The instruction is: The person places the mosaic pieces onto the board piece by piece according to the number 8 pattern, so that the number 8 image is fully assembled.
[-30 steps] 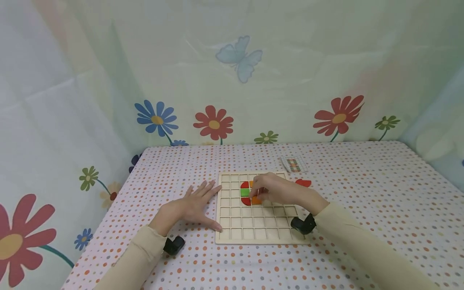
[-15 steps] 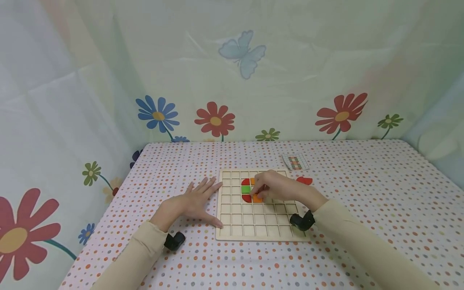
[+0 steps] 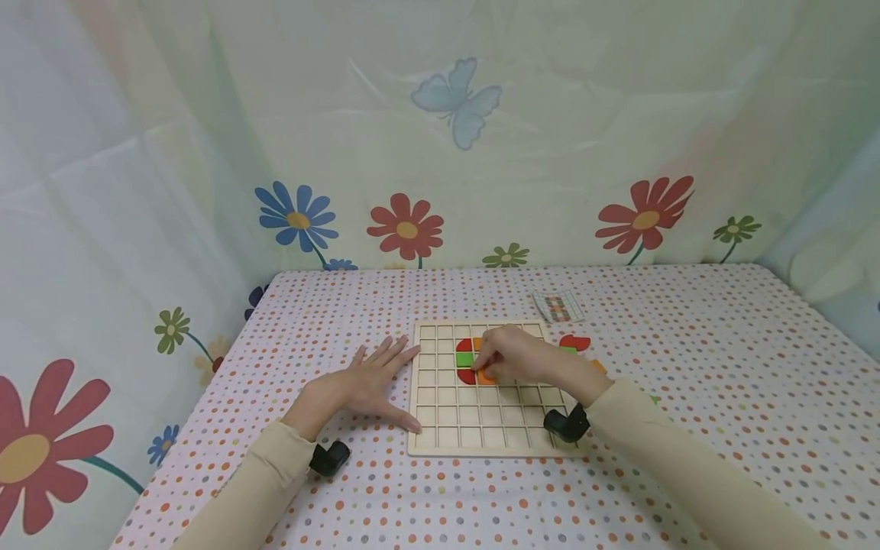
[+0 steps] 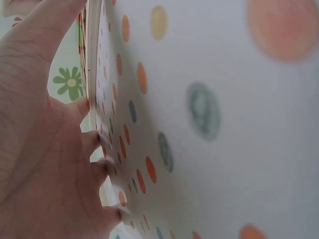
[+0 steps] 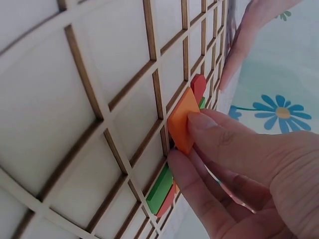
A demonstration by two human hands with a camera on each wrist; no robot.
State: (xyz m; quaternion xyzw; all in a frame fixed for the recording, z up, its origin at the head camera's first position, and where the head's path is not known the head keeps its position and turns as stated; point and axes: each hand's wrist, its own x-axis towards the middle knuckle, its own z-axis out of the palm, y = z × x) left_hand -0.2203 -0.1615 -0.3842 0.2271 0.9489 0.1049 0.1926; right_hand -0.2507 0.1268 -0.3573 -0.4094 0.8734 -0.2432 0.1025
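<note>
My right hand (image 3: 519,357) is curled over the wooden grid board (image 3: 495,452), its thumb and index finger closed about an orange tile (image 5: 183,122) at the board's face; I can't tell whether the tile sits fully down in its cell. Just left of those fingertips lies a green tile (image 3: 464,359), with a near red tile (image 3: 466,376) on the side toward me and a far red tile (image 3: 464,344) beyond it. Another orange piece (image 3: 478,344) peeks out past my knuckles, and a second green tile (image 5: 159,191) shows just beside my index finger.

My left hand (image 3: 374,389) holds nothing: its fingers are spread, the thumb and a fingertip touching the board's left edge.

To the right of my right hand, past the wrist, loose red pieces (image 3: 574,342), a loose green piece (image 3: 568,350) and a loose orange piece (image 3: 599,367) lie on the dotted surface (image 3: 412,504). A printed card (image 3: 558,307) lies farther off, beyond that hand and to its right.
</note>
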